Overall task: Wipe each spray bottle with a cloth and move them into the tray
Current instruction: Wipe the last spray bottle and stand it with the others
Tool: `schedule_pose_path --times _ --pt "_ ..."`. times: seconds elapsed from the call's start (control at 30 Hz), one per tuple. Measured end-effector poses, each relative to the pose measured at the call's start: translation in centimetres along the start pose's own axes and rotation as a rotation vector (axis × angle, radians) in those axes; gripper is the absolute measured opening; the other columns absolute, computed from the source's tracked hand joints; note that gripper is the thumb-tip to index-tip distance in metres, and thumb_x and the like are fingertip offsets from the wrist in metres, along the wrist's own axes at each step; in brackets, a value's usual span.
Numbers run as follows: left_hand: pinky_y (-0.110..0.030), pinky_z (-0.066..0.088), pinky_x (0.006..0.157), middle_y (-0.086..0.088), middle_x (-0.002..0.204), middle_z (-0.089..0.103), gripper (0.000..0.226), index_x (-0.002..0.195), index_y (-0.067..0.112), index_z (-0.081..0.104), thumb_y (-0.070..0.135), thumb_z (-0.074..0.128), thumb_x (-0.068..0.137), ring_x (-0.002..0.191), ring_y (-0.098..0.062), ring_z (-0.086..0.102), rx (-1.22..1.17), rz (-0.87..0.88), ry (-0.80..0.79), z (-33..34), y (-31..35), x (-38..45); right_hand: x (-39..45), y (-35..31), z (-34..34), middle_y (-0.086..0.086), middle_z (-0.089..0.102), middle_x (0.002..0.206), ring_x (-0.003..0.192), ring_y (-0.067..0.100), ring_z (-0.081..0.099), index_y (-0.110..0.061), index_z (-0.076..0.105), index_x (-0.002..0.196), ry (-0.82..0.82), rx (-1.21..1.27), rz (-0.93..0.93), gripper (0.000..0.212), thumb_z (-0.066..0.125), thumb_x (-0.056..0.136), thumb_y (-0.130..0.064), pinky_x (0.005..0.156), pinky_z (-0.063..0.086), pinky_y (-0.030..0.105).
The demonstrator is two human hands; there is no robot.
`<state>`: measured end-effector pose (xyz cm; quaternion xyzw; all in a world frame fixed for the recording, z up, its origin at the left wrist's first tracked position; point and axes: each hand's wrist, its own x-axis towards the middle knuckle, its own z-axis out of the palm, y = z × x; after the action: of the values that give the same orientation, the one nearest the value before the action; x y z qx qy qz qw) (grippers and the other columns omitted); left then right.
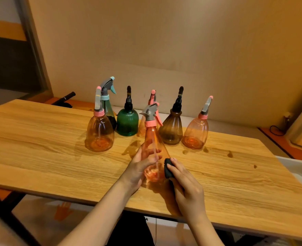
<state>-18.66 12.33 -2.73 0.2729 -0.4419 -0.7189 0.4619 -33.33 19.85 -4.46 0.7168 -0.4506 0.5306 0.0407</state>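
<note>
A person sits at a wooden desk (40, 139) with both bare arms reaching in from six o'clock. The left hand (139, 169) grips an orange spray bottle (153, 148) low on its body, its fingers (146, 153) curled round the clear plastic, and the bottle stands near the middle of the desk, its grey and pink trigger head (151, 114) leaning slightly toward twelve o'clock. The right hand (185, 185) holds a dark cloth (169, 168), bunched under its curled fingers, and presses it against the bottle's lower right side. Behind the held bottle, toward twelve o'clock, six more bottles stand upright in a loose row: a round peach bottle (99, 134) at about ten o'clock, a tall teal-headed bottle (108, 103) just behind it, a green ribbed bottle (127, 121) with a black head, a pink-headed bottle (153, 98) mostly hidden behind the held one, a brown ribbed bottle (171, 126) with a black head, and another peach bottle (196, 132) at about two o'clock. Small dark wet marks (230, 154) dot the wood near the row. At three o'clock, at the frame's edge, the corner of a white tray (299, 167) shows beside the desk; whether it touches the desk I cannot tell.
</note>
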Motion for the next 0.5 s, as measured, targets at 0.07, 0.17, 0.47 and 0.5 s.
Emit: schedule_pose_path --times 0.07,0.17,0.47,0.5 --pt "-0.035 0.054 0.081 -0.008 0.112 0.069 0.088 0.123 0.026 0.054 0.036 0.088 0.042 0.105 -0.025 0.066 0.079 -0.011 -0.049 0.1 -0.2 -0.1 0.0 0.2 -0.1 -0.002 0.052 0.130 0.125 0.006 0.046 -0.022 0.053 0.123 0.019 0.008 0.034 0.038 0.047 0.086 -0.013 0.102 0.039 0.022" --pt "-0.039 0.053 0.088 -0.014 0.122 0.064 0.081 0.130 0.022 0.052 0.030 0.081 0.055 0.112 -0.029 0.062 0.153 -0.017 -0.115 0.1 -0.4 -0.2 0.3 0.2 -0.1 -0.002 0.053 0.128 0.124 0.003 0.047 -0.023 0.054 0.122 0.057 0.021 0.074 0.038 0.048 0.085 -0.017 0.098 0.043 0.026" --pt "-0.040 0.051 0.088 -0.013 0.119 0.065 0.074 0.130 0.023 0.051 0.029 0.077 0.061 0.110 -0.030 0.062 0.201 -0.022 -0.250 0.0 -0.6 0.0 4.8 -0.5 -0.7 0.003 0.053 0.130 0.122 0.013 0.050 -0.010 0.056 0.123 0.055 -0.062 -0.019 0.049 0.062 0.077 0.004 0.102 0.040 0.026" --pt "-0.039 0.051 0.088 -0.012 0.118 0.066 0.074 0.130 0.024 0.051 0.030 0.077 0.061 0.109 -0.029 0.063 0.207 -0.021 -0.254 0.0 -0.5 0.0 4.9 -0.4 -0.7 0.003 0.053 0.130 0.122 0.013 0.049 -0.011 0.055 0.123 0.051 -0.069 -0.024 0.051 0.062 0.076 0.005 0.102 0.040 0.025"
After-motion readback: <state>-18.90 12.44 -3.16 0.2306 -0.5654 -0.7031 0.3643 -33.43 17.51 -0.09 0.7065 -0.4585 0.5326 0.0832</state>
